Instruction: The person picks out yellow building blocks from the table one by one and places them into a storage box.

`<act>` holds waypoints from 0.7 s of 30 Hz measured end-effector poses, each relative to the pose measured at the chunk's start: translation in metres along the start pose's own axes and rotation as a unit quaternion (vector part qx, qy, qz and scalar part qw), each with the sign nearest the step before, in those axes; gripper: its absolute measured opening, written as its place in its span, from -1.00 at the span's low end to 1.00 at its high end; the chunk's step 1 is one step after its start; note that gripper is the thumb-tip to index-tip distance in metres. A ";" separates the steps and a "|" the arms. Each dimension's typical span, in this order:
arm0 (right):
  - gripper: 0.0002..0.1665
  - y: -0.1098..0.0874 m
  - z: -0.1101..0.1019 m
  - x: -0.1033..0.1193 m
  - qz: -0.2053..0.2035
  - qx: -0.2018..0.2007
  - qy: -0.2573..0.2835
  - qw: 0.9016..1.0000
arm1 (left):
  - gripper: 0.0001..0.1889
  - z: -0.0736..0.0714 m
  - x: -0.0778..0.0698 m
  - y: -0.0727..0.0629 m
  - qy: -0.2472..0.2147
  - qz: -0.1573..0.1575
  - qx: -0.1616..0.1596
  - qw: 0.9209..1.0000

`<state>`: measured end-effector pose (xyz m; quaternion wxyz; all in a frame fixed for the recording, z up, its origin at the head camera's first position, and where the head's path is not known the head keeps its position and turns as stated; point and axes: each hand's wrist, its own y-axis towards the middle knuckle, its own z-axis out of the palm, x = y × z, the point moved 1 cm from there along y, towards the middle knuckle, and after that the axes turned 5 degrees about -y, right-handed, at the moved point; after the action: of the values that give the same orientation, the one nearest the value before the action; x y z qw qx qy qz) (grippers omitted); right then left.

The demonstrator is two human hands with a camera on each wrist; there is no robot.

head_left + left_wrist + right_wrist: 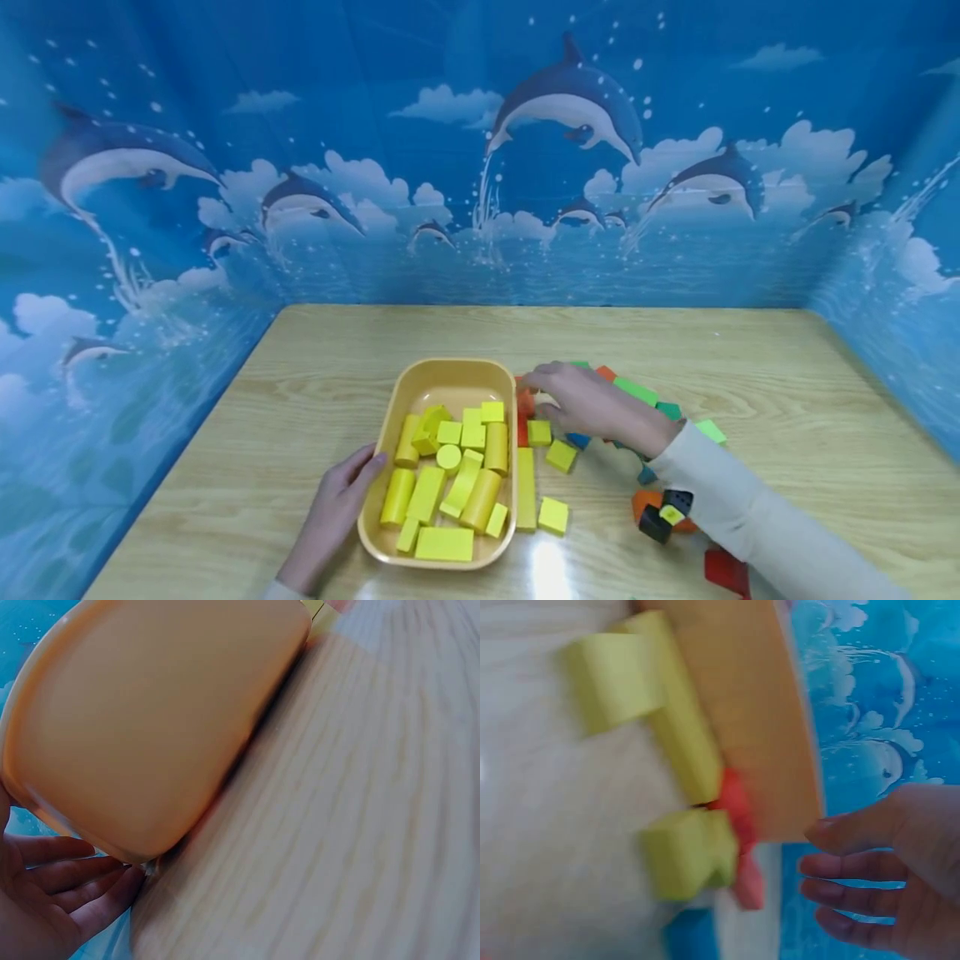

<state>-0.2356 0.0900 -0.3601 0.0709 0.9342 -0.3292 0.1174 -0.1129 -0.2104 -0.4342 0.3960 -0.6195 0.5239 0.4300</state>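
A yellow-orange plastic tray point(450, 368) holds several yellow blocks point(444, 544): cylinders, cubes, flat pieces and an arch-like one. My left hand point(335, 507) grips its left side, thumb over the rim; in the left wrist view the fingers point(82, 881) lie against the outside of the tray point(157, 727). Just past the tray's right rim is my right hand point(573, 400), above red blocks point(522, 425). The right wrist view shows this hand point(885, 877) with fingers loosely bent and nothing between them. Yellow cubes point(561, 455) and a long yellow block point(527, 490) lie beside the tray.
Green blocks point(635, 391) lie behind the right forearm, with a blue block point(577, 440) partly beneath the hand. Black blocks point(656, 524) and orange pieces point(645, 502) sit near the right sleeve, and a red block point(726, 572) nearer the front. A dolphin-printed curtain point(450, 167) encloses the wooden table point(337, 333).
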 end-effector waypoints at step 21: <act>-0.68 -0.048 0.037 -0.004 0.055 0.005 -0.029 0.998 | -0.57 0.000 0.001 0.000 -0.007 0.000 0.001 1.000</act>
<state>-0.2019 0.1215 -0.3995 0.0499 0.9179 -0.3819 0.0954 -0.1131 -0.2106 -0.4347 0.4007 -0.6160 0.5212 0.4339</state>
